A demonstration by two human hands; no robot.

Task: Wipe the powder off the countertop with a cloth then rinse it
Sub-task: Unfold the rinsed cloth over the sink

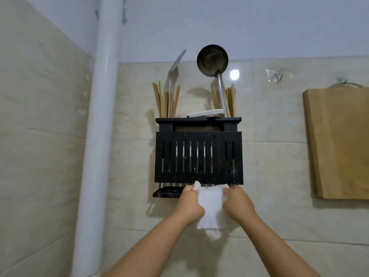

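Tiled wall point(60, 156); cloth point(210, 204) in both hands.

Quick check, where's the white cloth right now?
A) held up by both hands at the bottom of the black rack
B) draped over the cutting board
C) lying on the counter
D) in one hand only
A: the left hand and right hand each grip a top corner of the white cloth at the lower edge of the black rack.

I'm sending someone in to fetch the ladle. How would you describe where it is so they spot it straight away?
Find the black slatted rack on the tiled wall, right of the white pipe. Utensils stand in its top; the ladle rises from the right side among chopsticks. Its round dark bowl tops a metal handle, unlike the flat pale spatula at left.
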